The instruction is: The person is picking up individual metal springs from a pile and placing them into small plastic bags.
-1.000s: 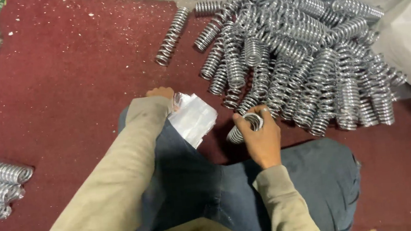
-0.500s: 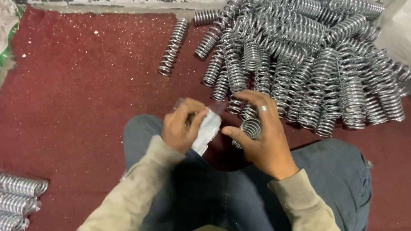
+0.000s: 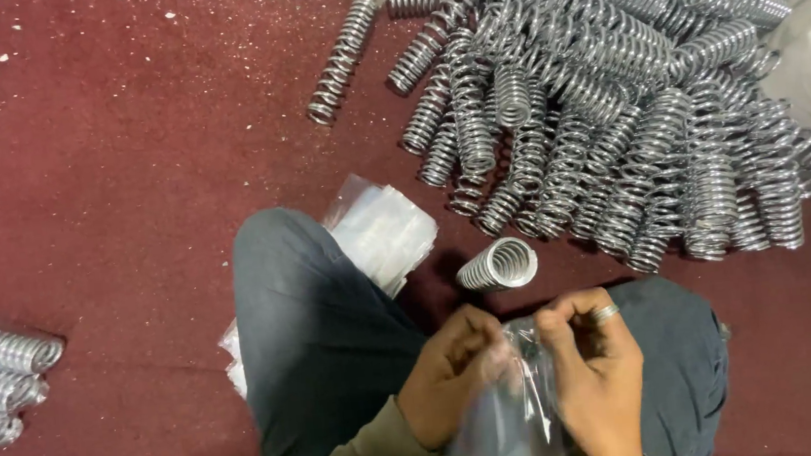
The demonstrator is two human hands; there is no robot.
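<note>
Clear plastic bag (image 3: 515, 416), crumpled, upright (mouth pinched), over the lap

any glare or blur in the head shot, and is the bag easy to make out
Head view: light is soft and even, with bright glints on the spring pile and the lone spring; the clear bag, pinched between left hand and right hand, looks smeared and hard to outline; the red floor is sharp and speckled.

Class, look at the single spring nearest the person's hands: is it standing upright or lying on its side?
Lying on its side. The single spring rests lengthwise on the red floor, its round open end facing the camera, apart from both hands.
</note>
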